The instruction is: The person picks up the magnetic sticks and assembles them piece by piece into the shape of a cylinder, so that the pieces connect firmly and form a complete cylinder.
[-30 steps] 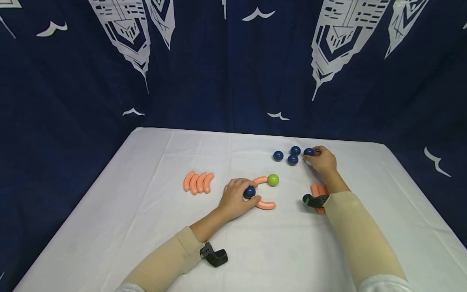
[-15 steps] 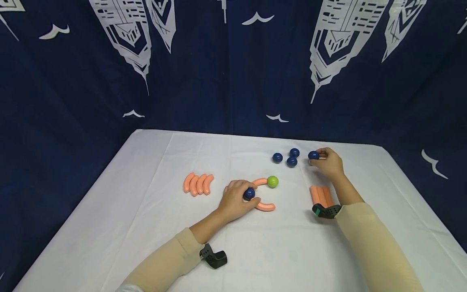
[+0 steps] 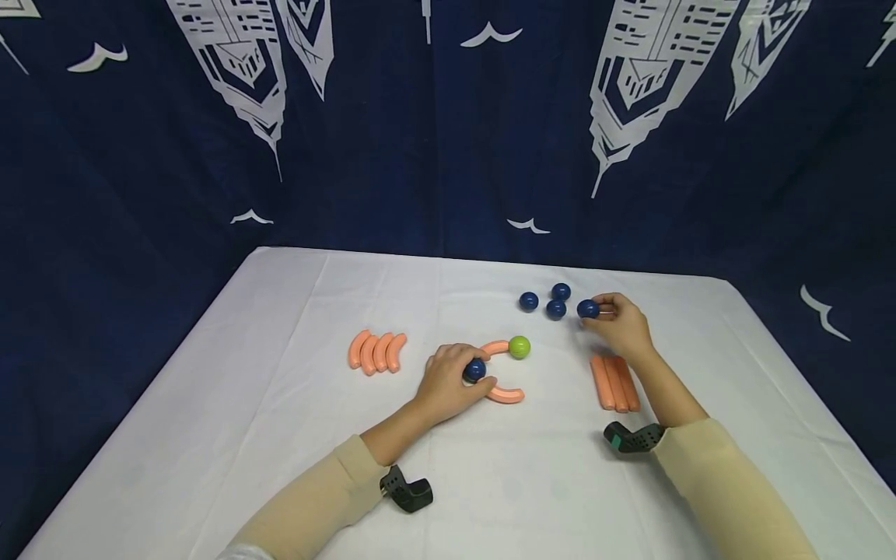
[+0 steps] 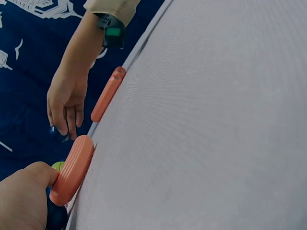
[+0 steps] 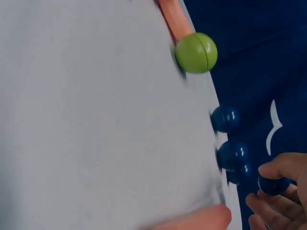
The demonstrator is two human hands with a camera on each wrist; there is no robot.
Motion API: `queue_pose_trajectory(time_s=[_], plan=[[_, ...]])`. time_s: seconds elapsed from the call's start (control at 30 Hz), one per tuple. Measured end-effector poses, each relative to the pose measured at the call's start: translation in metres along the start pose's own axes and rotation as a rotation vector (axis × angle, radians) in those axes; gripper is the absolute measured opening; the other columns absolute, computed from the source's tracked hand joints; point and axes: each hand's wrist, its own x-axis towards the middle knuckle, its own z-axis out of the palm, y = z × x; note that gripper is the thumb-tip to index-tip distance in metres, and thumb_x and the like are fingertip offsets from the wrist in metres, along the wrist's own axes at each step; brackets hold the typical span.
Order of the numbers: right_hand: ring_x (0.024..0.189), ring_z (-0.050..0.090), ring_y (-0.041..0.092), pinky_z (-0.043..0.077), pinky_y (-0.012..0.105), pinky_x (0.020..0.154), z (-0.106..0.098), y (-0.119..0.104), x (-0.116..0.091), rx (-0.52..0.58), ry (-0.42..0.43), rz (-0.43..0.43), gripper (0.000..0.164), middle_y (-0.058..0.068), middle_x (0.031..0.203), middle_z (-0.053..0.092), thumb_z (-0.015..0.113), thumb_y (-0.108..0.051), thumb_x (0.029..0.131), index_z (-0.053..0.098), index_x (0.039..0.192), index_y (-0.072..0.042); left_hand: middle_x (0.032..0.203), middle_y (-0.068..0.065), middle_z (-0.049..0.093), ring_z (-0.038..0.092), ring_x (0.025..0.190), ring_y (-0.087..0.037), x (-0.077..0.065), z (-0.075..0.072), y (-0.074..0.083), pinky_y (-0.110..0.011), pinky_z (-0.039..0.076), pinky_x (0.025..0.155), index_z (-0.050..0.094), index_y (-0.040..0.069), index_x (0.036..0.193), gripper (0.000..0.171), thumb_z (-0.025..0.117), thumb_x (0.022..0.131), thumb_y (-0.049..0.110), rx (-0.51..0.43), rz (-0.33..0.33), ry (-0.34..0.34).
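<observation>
My left hand (image 3: 448, 381) curls its fingers and thumb round a blue ball (image 3: 474, 369) at the table's middle. Two curved orange rods (image 3: 505, 395) stick out past that hand, one by the thumb and one by the fingertips. A green ball (image 3: 519, 347) sits at the end of the farther rod. In the left wrist view, the thumb lies against the nearer curved rod (image 4: 73, 171). My right hand (image 3: 623, 327) pinches another blue ball (image 3: 588, 309) between thumb and fingers, just right of several loose blue balls (image 3: 556, 309); the right wrist view shows this pinched ball (image 5: 273, 184) too.
Several curved orange rods (image 3: 378, 352) lie side by side on the left of the white tabletop (image 3: 511, 482). Three straight orange rods (image 3: 614, 383) lie together under the right forearm's left side. A dark blue printed curtain (image 3: 392, 155) hangs behind the table.
The right hand has first moved right with its blue ball, away from the loose balls, then back left and nearer. The straight rods have come into full view. The left hand stays in place.
</observation>
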Motion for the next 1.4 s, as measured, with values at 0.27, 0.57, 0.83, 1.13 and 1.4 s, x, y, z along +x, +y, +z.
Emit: queue_pose_trajectory(time_s=[0.27, 0.57, 0.83, 1.13, 1.4], plan=[[0.11, 0.059, 0.027, 0.044, 0.012, 0.076, 0.006, -0.007, -0.014, 0.086, -0.026, 0.001, 0.05, 0.023, 0.125, 0.057, 0.069, -0.015, 0.09, 0.047, 0.131, 0.005, 0.122, -0.004, 0.062, 0.049, 0.118, -0.026, -0.001, 0.0, 0.001, -0.045, 0.037, 0.095, 0.065, 0.016, 0.116, 0.036, 0.07, 0.086, 0.036, -0.012, -0.015, -0.007], [0.092, 0.057, 0.0, 0.046, 0.011, 0.077, 0.011, -0.017, -0.031, 0.177, -0.062, -0.018, 0.05, 0.02, 0.121, 0.057, 0.07, -0.011, 0.089, 0.047, 0.129, 0.005, 0.121, -0.003, 0.062, 0.049, 0.118, -0.026, 0.001, 0.0, 0.001, -0.044, 0.038, 0.094, 0.065, 0.016, 0.116, 0.036, 0.07, 0.086, 0.036, -0.007, -0.014, -0.008], [0.09, 0.06, -0.001, 0.05, 0.017, 0.075, 0.021, -0.024, -0.045, 0.287, -0.125, -0.027, 0.05, 0.014, 0.114, 0.059, 0.072, -0.008, 0.087, 0.048, 0.127, 0.006, 0.12, -0.003, 0.062, 0.05, 0.117, -0.025, 0.001, 0.001, 0.0, -0.046, 0.037, 0.096, 0.065, 0.016, 0.114, 0.034, 0.069, 0.087, 0.036, -0.002, -0.016, -0.007], [0.092, 0.06, 0.008, 0.051, 0.019, 0.077, 0.039, -0.023, -0.061, 0.363, -0.221, -0.092, 0.048, 0.018, 0.113, 0.062, 0.07, -0.001, 0.085, 0.049, 0.127, 0.009, 0.121, -0.004, 0.062, 0.049, 0.119, -0.026, 0.0, 0.0, 0.001, -0.047, 0.037, 0.098, 0.066, 0.015, 0.115, 0.033, 0.07, 0.087, 0.033, -0.003, -0.019, -0.002], [0.084, 0.061, 0.011, 0.051, 0.02, 0.072, 0.053, -0.011, -0.075, 0.369, -0.29, -0.154, 0.041, 0.016, 0.099, 0.063, 0.072, 0.002, 0.082, 0.052, 0.116, 0.012, 0.12, -0.004, 0.062, 0.049, 0.118, -0.026, 0.0, 0.0, 0.002, -0.046, 0.037, 0.097, 0.065, 0.016, 0.114, 0.033, 0.069, 0.087, 0.035, 0.002, -0.012, -0.009]])
